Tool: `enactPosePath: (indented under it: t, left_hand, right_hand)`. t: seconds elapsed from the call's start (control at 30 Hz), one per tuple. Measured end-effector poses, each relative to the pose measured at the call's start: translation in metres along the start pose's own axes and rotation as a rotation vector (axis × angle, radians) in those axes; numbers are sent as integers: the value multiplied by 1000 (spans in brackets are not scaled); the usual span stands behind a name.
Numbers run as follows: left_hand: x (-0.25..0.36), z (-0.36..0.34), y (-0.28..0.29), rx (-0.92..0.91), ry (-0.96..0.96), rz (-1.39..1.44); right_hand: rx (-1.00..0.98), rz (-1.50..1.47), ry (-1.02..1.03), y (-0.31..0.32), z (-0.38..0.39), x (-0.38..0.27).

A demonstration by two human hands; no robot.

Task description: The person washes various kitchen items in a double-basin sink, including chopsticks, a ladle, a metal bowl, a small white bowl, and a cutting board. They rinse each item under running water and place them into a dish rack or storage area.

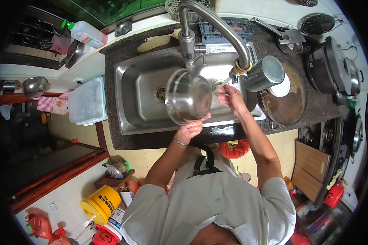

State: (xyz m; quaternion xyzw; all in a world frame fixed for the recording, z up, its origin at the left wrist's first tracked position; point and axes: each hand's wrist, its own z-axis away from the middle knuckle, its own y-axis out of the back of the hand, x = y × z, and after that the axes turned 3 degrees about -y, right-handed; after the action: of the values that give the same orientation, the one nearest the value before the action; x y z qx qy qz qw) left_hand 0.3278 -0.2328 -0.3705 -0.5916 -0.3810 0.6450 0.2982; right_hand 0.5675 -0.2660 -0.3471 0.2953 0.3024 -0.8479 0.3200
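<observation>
S/steel dbl. sink (141, 83): L grip (190, 131) closed on shiny rd. bowl (189, 97), R grip (234, 99) can't tell.

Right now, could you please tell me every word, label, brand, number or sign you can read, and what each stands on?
Yellow bucket: large dark lettering, partly legible; I describe it without copying the wording.
Green-capped bottle: a label with red and green print, too small to read reliably.
White container beside the bucket: blue print, partly hidden and too small to read.
</observation>
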Motion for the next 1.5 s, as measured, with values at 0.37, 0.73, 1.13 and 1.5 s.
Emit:
enactPosePath:
  t: [0.37, 0.73, 1.13, 1.5]
  left_hand:
    - [17, 28, -41, -119, -319, -9]
    - [29, 57, -46, -111, -337, -21]
    - [29, 61, -75, -98, -301, -63]
    - [3, 58, -63, -231, -347, 15]
  right_hand:
    - [-305, -317, 38, -79, -71, -38]
    - [-324, -524, 38, -103, -41, -59]
    - [-228, -76, 272, -106, -14, -44]
    - [51, 83, 44, -1, 37, 3]
